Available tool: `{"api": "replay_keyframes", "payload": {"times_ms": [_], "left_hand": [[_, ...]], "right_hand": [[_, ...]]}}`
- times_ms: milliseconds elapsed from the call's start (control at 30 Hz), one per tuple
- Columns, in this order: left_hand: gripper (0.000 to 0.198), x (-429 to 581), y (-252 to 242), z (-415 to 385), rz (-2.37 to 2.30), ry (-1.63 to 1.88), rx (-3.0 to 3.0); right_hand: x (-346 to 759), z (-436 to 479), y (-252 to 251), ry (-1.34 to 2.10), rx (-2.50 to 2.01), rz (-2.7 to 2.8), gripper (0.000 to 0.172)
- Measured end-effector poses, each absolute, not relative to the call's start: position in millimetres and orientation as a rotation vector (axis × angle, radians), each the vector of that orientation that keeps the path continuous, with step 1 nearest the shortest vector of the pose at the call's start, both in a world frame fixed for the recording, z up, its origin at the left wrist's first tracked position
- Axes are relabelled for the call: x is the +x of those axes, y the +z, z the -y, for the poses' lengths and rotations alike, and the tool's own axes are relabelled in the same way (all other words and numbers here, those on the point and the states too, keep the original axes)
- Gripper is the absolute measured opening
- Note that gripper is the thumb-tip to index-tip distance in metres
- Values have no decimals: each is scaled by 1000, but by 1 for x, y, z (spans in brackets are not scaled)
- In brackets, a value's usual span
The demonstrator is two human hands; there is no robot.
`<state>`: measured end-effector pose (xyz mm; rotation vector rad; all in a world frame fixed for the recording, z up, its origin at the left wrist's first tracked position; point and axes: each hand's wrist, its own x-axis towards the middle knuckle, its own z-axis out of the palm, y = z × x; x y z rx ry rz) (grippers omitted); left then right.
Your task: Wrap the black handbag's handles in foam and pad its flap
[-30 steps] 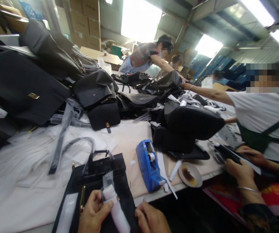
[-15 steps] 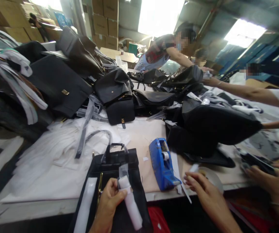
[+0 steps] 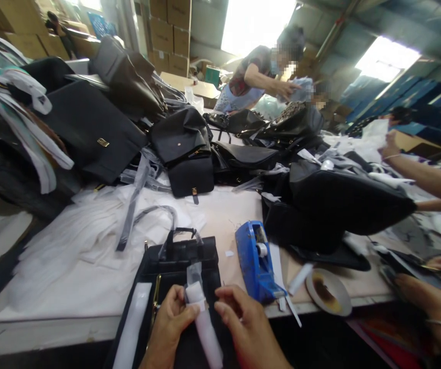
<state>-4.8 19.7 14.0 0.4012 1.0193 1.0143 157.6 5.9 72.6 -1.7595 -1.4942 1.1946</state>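
A black handbag (image 3: 182, 261) lies in front of me at the table's near edge, handle pointing away. My left hand (image 3: 168, 328) is closed round a white foam-wrapped strap (image 3: 205, 328) resting on the bag, thumb pressed on its upper end. My right hand (image 3: 249, 328) is beside it on the right, fingers curled, fingertips touching the wrap near the top; whether it holds a piece of tape I cannot make out. A blue tape dispenser (image 3: 256, 261) stands just right of the bag.
A heap of black bags (image 3: 320, 200) fills the table's middle and right. White wrapping sheets (image 3: 70, 256) cover the left. A tape roll (image 3: 330, 292) lies by the front edge. Other people's hands (image 3: 431, 302) work at right; another person (image 3: 258, 77) stands at the far end.
My right hand came back from the tape dispenser to the wrapped strap. The person at the far end lifted a grey bundle; the arm at right pulled back.
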Motion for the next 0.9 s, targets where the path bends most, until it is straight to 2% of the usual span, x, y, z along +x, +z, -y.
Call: {"api": "replay_keyframes", "payload": {"times_ms": [100,300,700,833,900], "left_hand": [[50,-5,13,-19,-1004,1008,404],[54,-4,11,-20,-979,1031,391],[58,-8,-22,-17,-1017,925,401],[59,-7,-18,-18,-1020,924,365],[59,-7,-18,-17,-1030,939,375]], "right_hand": [[146,-2,52,1053,-1593,1652,28],[142,-3,41,982,-1496,1658,17],[135,-9,40,1015,-1579,1523,17],[153,-10,58,1063,-1631,1532,15],[184,-9,77,898,-1780,1479,16]]}}
